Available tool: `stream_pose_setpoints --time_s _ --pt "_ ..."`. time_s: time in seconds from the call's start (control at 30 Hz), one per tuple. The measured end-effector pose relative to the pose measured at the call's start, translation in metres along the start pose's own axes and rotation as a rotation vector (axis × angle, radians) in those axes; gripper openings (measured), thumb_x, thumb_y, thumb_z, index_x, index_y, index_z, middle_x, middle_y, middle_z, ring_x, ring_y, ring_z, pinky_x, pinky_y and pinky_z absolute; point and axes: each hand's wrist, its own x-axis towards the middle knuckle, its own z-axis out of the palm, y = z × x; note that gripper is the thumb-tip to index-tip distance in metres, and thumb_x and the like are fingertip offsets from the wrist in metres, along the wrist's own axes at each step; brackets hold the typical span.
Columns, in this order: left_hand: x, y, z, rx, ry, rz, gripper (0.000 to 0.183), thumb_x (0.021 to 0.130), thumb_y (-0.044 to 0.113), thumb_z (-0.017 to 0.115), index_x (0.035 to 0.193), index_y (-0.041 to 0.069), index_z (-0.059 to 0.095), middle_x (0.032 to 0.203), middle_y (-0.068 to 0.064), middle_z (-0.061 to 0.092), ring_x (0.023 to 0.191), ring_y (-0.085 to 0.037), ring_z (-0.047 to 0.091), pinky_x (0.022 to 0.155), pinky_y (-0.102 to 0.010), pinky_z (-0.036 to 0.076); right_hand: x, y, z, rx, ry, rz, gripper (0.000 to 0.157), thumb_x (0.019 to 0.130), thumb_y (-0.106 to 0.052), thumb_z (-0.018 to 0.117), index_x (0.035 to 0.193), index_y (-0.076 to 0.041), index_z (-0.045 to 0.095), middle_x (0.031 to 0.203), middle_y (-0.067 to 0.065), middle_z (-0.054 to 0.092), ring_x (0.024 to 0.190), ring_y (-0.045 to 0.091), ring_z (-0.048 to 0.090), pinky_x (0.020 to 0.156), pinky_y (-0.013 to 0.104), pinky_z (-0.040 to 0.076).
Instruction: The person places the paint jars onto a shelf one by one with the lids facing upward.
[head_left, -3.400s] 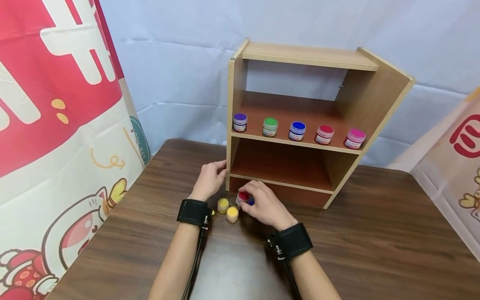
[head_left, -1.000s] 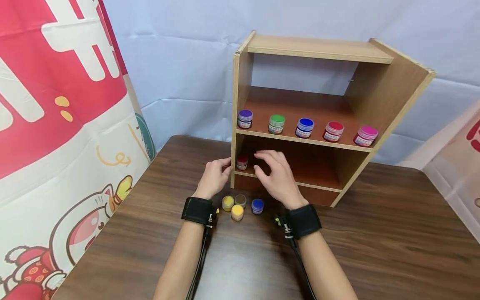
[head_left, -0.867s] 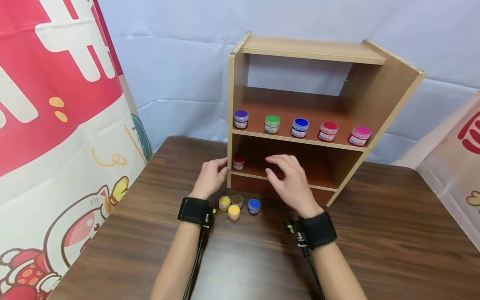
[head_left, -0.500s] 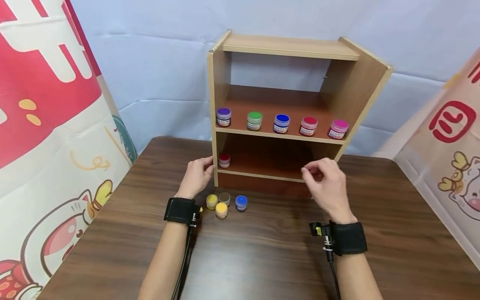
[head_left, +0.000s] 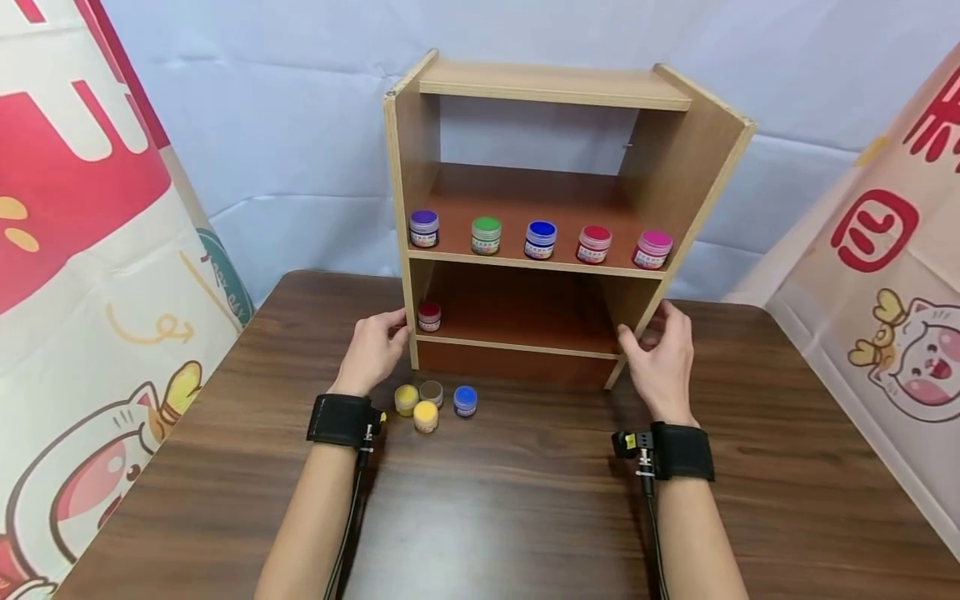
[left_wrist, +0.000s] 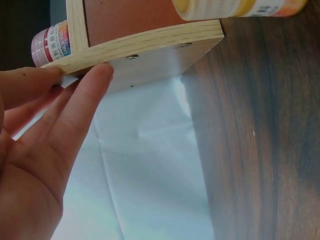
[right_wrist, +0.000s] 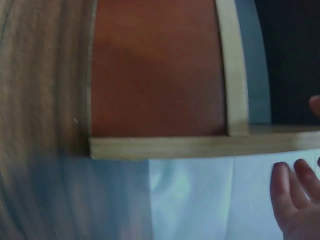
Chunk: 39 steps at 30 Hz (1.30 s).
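Note:
A wooden shelf unit [head_left: 517, 260] stands on the table. My left hand [head_left: 372, 350] rests against its left side panel [left_wrist: 145, 45], with straight fingertips at the front edge. My right hand [head_left: 663, 358] is at the right side panel [right_wrist: 170, 146], thumb by the front edge and fingers outside it, apart from the panel in the right wrist view. A small red-lidded paint jar [head_left: 430, 316] sits at the left end of the lower shelf. Right of my left hand, on the table, are two yellow jars [head_left: 426, 417], a dark brown-topped jar [head_left: 431, 393] and a blue jar [head_left: 465, 401].
The upper shelf carries a front row of jars: purple [head_left: 424, 228], green [head_left: 486, 236], blue [head_left: 541, 239], red [head_left: 594, 244] and magenta [head_left: 652, 249]. Pale cloth [head_left: 315, 150] hangs behind; printed curtains [head_left: 82, 250] flank the table [head_left: 510, 517].
The red jar that my right hand held by the table jars now sits on the lower shelf. My right hand has let go and moved right to the unit's right panel. The left hand stayed.

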Motion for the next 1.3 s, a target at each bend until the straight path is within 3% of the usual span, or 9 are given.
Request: stream_pose_setpoints --time_s 0.1,0.2,0.4,0.67,0.8,0.93,1.1,1.2,1.3 --pt "0.002 0.001 -0.003 0.001 -0.010 0.007 0.035 0.092 0.013 0.055 0.124 0.001 0.060 0.100 -0.014 0.069 0.081 -0.020 0.062 0.066 -0.035 0.052 -0.001 0.002 0.007 0.009 -0.030 -0.005 0.053 0.087 -0.021 0.060 0.135 -0.003 0.044 0.118 0.020 0.049 0.099 0.030 0.053 0.079 0.044 0.047" --pt "0.006 0.003 -0.005 0.003 -0.018 0.003 0.035 0.092 0.014 0.055 0.124 0.003 0.061 0.100 -0.014 0.069 0.082 -0.020 0.062 0.066 -0.036 0.052 -0.002 0.004 0.012 0.005 -0.036 -0.029 0.046 0.089 -0.016 0.057 0.130 0.000 0.046 0.114 0.023 0.052 0.099 0.035 0.053 0.079 0.050 0.046" --pt "0.012 0.007 -0.007 0.004 -0.061 0.007 0.038 0.092 0.017 0.056 0.127 0.004 0.058 0.103 -0.012 0.069 0.088 -0.020 0.064 0.074 -0.038 0.053 -0.001 0.007 0.013 -0.012 -0.013 -0.034 0.035 0.091 -0.010 0.053 0.123 0.003 0.050 0.109 0.025 0.057 0.093 0.037 0.055 0.073 0.051 0.045" --pt "0.013 0.007 -0.009 0.019 -0.131 -0.003 0.040 0.090 0.020 0.058 0.127 0.003 0.057 0.107 -0.012 0.068 0.092 -0.019 0.064 0.078 -0.038 0.053 0.000 0.006 0.010 -0.015 -0.053 -0.007 0.036 0.093 -0.012 0.050 0.126 0.004 0.047 0.111 0.025 0.055 0.095 0.038 0.054 0.074 0.052 0.044" --pt "0.009 0.001 -0.016 0.067 -0.251 -0.026 0.028 0.088 0.019 0.061 0.110 0.004 0.067 0.098 -0.009 0.070 0.087 -0.018 0.063 0.074 -0.037 0.053 -0.001 0.006 0.011 -0.018 -0.057 -0.013 0.036 0.093 -0.012 0.050 0.125 0.004 0.047 0.110 0.025 0.055 0.093 0.037 0.054 0.073 0.051 0.044" --pt "0.002 -0.004 -0.022 0.074 -0.457 -0.056 0.013 0.083 0.018 0.066 0.089 0.008 0.072 0.086 -0.003 0.070 0.076 -0.016 0.057 0.068 -0.034 0.048 -0.001 0.008 0.013 -0.015 -0.063 -0.023 0.036 0.093 -0.012 0.050 0.125 0.004 0.047 0.109 0.025 0.055 0.092 0.037 0.054 0.072 0.050 0.043" --pt "-0.008 -0.005 -0.021 -0.066 -0.700 -0.125 0.020 0.077 0.010 0.070 0.097 0.007 0.071 0.092 -0.004 0.068 0.076 -0.015 0.058 0.070 -0.033 0.049 -0.004 0.009 0.014 -0.012 -0.080 -0.022 0.035 0.093 -0.012 0.050 0.123 0.005 0.048 0.108 0.025 0.054 0.090 0.036 0.053 0.071 0.049 0.043" --pt "-0.012 -0.005 -0.018 -0.111 -0.754 -0.150 0.024 0.074 0.003 0.070 0.098 0.004 0.070 0.089 -0.007 0.068 0.073 -0.015 0.057 0.067 -0.031 0.049 -0.006 0.009 0.015 -0.011 -0.087 -0.016 0.033 0.093 -0.011 0.050 0.122 0.005 0.048 0.108 0.024 0.054 0.090 0.036 0.053 0.071 0.049 0.043" --pt "-0.014 -0.006 -0.015 -0.085 -0.750 -0.159 0.024 0.072 0.000 0.070 0.096 0.004 0.070 0.086 -0.007 0.067 0.071 -0.015 0.056 0.066 -0.030 0.048 -0.007 0.010 0.015 -0.011 -0.090 -0.012 0.033 0.093 -0.012 0.050 0.121 0.004 0.048 0.108 0.024 0.054 0.091 0.036 0.053 0.071 0.049 0.043"
